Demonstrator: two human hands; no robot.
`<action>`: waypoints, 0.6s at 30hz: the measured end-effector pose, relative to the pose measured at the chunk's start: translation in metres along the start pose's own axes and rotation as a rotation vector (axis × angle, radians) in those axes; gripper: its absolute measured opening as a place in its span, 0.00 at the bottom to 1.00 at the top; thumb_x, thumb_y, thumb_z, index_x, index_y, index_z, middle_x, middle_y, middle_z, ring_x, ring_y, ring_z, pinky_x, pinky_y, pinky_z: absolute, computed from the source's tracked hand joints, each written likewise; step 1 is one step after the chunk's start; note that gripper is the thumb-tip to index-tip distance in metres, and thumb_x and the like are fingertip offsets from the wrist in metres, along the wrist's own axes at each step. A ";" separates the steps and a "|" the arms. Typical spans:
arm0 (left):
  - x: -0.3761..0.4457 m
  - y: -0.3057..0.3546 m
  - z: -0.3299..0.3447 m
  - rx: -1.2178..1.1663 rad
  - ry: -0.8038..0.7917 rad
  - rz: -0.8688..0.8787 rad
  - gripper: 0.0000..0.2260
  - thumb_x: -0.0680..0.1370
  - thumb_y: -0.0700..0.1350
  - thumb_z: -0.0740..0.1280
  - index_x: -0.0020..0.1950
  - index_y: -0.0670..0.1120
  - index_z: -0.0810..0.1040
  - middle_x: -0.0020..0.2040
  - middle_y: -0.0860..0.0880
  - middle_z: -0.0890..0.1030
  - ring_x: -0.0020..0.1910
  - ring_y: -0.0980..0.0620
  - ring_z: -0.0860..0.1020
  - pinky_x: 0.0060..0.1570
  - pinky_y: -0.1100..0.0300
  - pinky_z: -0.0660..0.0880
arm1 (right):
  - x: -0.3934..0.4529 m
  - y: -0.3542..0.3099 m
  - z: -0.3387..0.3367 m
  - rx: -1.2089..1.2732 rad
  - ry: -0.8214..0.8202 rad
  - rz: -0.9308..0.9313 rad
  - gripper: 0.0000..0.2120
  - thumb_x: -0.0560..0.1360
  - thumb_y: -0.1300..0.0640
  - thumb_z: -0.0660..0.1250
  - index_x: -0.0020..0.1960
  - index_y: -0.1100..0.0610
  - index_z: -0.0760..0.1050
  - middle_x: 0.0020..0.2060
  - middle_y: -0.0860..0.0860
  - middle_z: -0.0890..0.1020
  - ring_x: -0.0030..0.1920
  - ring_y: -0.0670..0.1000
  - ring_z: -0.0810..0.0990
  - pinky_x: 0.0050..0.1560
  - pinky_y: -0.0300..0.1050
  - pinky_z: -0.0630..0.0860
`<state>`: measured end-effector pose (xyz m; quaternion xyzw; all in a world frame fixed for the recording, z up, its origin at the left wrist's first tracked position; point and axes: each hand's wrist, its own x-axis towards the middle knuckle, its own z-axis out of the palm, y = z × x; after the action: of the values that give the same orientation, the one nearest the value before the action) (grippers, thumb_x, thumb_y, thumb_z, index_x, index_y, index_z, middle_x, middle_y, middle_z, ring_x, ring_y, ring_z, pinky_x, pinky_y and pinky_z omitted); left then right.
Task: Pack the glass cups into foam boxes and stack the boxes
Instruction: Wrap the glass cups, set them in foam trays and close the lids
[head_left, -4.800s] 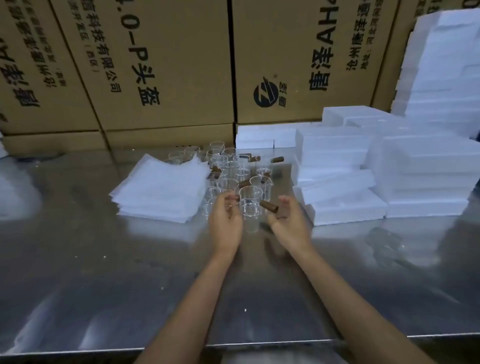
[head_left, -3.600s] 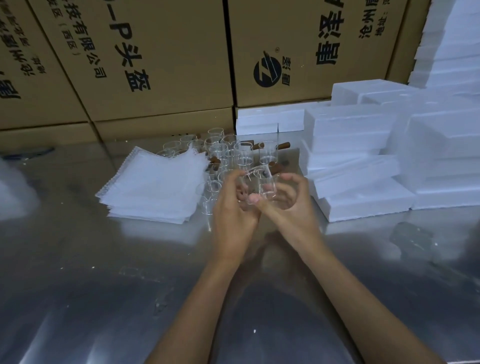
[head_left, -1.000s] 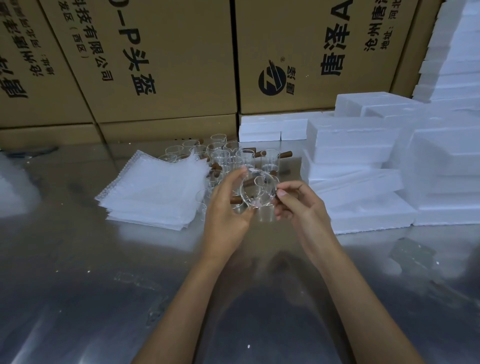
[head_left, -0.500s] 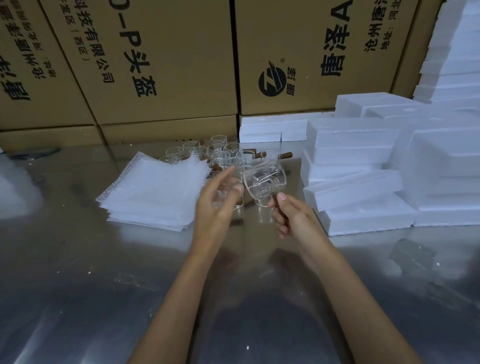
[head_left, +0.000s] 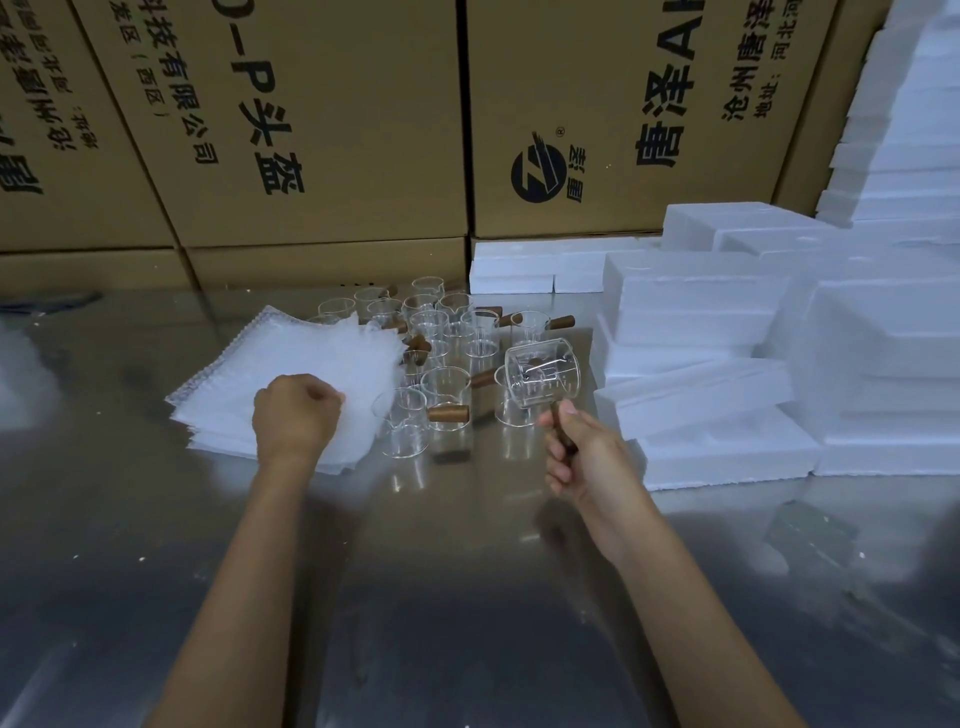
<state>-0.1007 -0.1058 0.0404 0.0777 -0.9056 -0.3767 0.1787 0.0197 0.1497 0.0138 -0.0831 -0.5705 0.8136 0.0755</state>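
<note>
One head-worn wide-angle view looks forward and down, close over the worktop (head_left: 467, 597), cardboard cartons (head_left: 322, 119) filling the upper frame.

We see a packing area in a warehouse or factory: printed cardboard cartons (head_left: 322, 124) stacked as a wall, white foam boxes (head_left: 727, 312) piled high, many identical glass cups (head_left: 447, 332) and wrapping sheets (head_left: 291, 374) on a steel table (head_left: 467, 597).
</note>
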 end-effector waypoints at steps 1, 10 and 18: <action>0.000 0.000 -0.003 -0.052 0.015 -0.009 0.07 0.78 0.43 0.71 0.47 0.41 0.86 0.52 0.42 0.86 0.57 0.39 0.79 0.53 0.55 0.73 | 0.000 0.000 0.000 0.005 -0.002 0.000 0.15 0.84 0.50 0.57 0.46 0.56 0.75 0.27 0.47 0.69 0.24 0.45 0.65 0.24 0.39 0.65; -0.018 0.017 -0.029 -0.665 0.009 0.008 0.03 0.78 0.40 0.72 0.49 0.44 0.85 0.46 0.55 0.84 0.37 0.71 0.78 0.38 0.78 0.71 | -0.005 -0.004 0.007 0.073 -0.043 -0.033 0.13 0.84 0.52 0.57 0.47 0.57 0.75 0.29 0.48 0.69 0.26 0.46 0.65 0.26 0.39 0.66; -0.056 0.052 0.003 -0.544 -0.391 0.202 0.09 0.76 0.33 0.71 0.40 0.45 0.85 0.37 0.54 0.84 0.37 0.61 0.79 0.39 0.73 0.73 | -0.020 -0.017 0.016 0.114 -0.368 -0.227 0.13 0.83 0.51 0.58 0.56 0.58 0.77 0.57 0.57 0.83 0.42 0.54 0.82 0.45 0.47 0.80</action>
<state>-0.0504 -0.0522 0.0605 -0.1365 -0.7923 -0.5924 0.0522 0.0365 0.1363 0.0359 0.1358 -0.5336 0.8322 0.0660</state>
